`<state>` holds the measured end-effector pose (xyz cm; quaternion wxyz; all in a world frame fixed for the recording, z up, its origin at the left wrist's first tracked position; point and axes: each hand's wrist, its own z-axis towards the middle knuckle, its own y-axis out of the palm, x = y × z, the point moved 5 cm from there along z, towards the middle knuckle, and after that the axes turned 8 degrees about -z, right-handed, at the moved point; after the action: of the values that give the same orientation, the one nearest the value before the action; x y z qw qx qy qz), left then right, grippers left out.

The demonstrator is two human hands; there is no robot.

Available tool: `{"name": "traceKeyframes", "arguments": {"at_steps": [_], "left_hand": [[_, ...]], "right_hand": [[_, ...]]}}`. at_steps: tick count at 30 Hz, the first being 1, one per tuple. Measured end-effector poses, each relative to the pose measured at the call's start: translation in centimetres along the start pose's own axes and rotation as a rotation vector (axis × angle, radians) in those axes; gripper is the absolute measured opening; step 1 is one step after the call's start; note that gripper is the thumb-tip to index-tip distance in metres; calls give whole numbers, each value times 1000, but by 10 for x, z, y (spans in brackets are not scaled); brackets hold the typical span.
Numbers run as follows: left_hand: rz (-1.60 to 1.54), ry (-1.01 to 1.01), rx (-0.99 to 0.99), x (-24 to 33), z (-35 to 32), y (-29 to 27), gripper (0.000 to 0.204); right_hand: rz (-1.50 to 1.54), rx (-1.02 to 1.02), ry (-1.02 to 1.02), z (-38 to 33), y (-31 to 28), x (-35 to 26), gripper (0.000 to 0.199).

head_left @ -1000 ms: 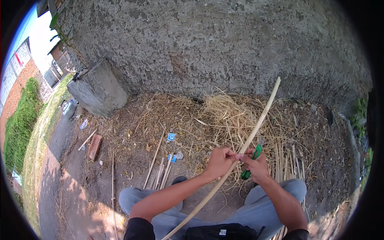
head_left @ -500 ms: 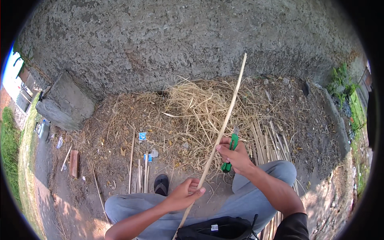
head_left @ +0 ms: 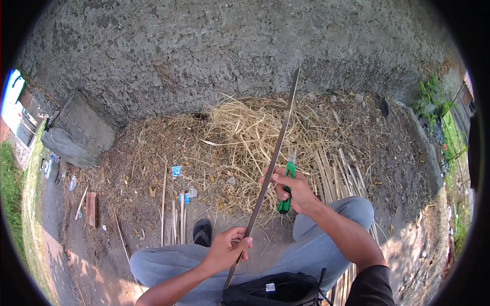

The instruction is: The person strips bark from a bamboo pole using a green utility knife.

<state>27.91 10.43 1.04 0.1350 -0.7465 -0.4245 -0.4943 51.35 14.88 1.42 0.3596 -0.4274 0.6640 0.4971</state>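
A long, thin bamboo strip slants from my lap up toward the wall, its dark brown side showing. My left hand pinches its lower part between thumb and fingers. Farther up, my right hand has its thumb and fingertips on the strip. That same hand grips a green utility knife in its palm, with the blade end pointing away from me beside the strip. The knife's edge stands apart from the strip.
A heap of pale shavings lies before a rough wall. Cut strips lie by my right knee, more near my left foot. A black bag rests on my lap. A concrete block stands at left.
The strip has turned over from its pale side to its dark brown side. My right hand has shifted slightly left with the knife; both hands still hold the strip.
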Motion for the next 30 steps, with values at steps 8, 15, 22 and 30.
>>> {"name": "traceKeyframes", "arguments": {"at_steps": [8, 15, 22, 30], "left_hand": [[247, 215, 123, 57, 8, 11, 26], [226, 192, 127, 49, 18, 5, 32], [764, 314, 152, 53, 0, -4, 74], [659, 218, 154, 40, -12, -15, 44]], "right_hand": [[80, 46, -166, 3, -17, -29, 33], [18, 119, -109, 6, -20, -22, 36], [-62, 206, -115, 4, -20, -21, 35], [-132, 482, -163, 4, -33, -20, 24]]}}
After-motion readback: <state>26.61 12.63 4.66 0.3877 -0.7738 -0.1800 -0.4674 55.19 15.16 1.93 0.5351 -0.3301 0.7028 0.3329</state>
